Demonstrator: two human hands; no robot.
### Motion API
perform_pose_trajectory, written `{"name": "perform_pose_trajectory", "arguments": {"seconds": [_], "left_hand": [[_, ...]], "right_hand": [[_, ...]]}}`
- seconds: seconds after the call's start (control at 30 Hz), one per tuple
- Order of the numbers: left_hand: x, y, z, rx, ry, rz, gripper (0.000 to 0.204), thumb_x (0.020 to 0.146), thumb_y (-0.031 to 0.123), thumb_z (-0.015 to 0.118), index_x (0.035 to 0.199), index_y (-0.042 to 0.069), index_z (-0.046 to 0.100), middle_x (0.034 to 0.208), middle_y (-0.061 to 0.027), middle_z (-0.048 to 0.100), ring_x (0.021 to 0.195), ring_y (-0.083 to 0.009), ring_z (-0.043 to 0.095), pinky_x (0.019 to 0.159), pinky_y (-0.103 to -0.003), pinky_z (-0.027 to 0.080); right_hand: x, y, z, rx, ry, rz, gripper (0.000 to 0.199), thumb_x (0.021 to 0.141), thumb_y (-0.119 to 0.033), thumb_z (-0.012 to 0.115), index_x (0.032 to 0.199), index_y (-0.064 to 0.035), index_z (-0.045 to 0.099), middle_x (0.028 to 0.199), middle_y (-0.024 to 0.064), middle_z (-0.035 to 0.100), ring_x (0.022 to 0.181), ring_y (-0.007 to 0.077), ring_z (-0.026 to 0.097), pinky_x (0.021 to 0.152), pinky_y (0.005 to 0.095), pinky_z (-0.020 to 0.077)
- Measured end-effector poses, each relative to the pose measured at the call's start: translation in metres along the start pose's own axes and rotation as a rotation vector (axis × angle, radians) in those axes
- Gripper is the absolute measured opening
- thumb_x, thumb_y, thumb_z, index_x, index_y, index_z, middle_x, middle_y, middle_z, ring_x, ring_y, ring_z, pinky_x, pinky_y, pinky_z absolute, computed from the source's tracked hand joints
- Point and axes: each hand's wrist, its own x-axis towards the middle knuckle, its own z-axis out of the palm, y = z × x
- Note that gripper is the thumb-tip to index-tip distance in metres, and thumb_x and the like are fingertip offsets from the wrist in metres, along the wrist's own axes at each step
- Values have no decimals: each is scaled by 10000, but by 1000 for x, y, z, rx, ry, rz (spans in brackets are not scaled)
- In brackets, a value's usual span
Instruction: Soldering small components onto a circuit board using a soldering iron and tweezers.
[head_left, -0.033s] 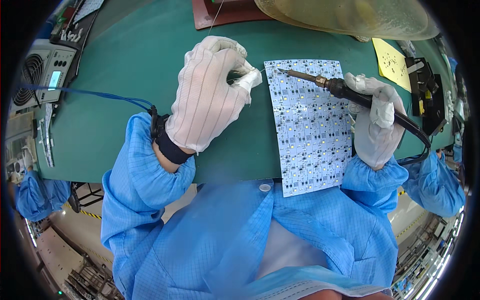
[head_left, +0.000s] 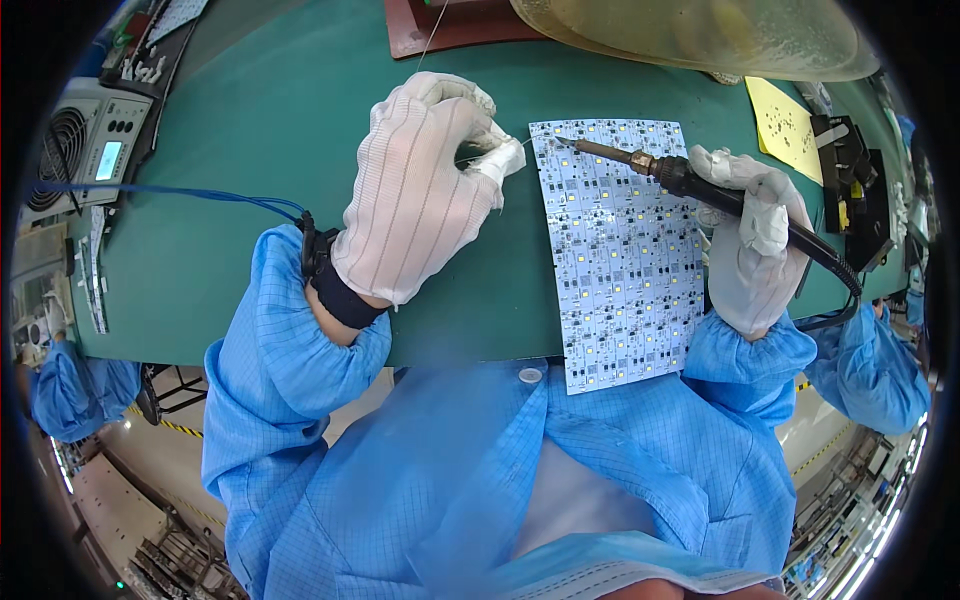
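A white circuit board panel [head_left: 615, 255], covered with small dark parts and yellowish squares, lies on the green mat in front of me. My right hand [head_left: 755, 225], in a white glove, is closed round the black handle of a soldering iron [head_left: 690, 182]. The iron's tip rests at or just over the panel's upper left corner. Left of the panel, my gloved left hand [head_left: 425, 185] pinches a thin solder wire [head_left: 431, 42]. Its short end reaches from the fingertips to the iron's tip. Whether tip and wire touch is too small to tell.
A dark red block [head_left: 405, 28] and a yellowish translucent cover [head_left: 700, 35] stand at the far edge. At right lie a yellow sheet [head_left: 783, 125] with dark specks and a black holder [head_left: 855, 185]. A grey bench unit [head_left: 95, 150] stands left. A blue cord [head_left: 200, 188] runs to my left wrist.
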Motion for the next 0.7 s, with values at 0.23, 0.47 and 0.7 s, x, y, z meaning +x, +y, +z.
{"name": "perform_pose_trajectory", "arguments": {"seconds": [0.23, 0.47, 0.7], "left_hand": [[1, 3, 2, 38, 14, 35, 140, 726, 114, 763, 769, 53, 645, 954, -89, 638, 818, -238, 602, 754, -350, 451], [0, 6, 1, 20, -27, -19, 143, 720, 115, 765, 758, 50, 644, 957, -86, 637, 815, -245, 601, 763, -351, 450], [3, 5, -6, 40, 24, 50, 115, 734, 116, 739, 776, 46, 658, 943, -104, 645, 893, -263, 609, 792, -366, 453]], "right_hand": [[-4, 11, -8, -47, 31, -1, 360, 994, -347, 544, 1062, 1, 608, 1037, 179, 663, 1020, 278, 641, 940, 443, 495], [-1, 6, -5, -56, -17, 30, 406, 978, -392, 561, 1031, 5, 625, 1025, 174, 674, 1003, 264, 640, 921, 423, 505], [1, -3, -8, 35, 146, -47, 396, 1005, -344, 516, 1032, 39, 612, 1058, 193, 681, 968, 261, 653, 861, 366, 519]]}}
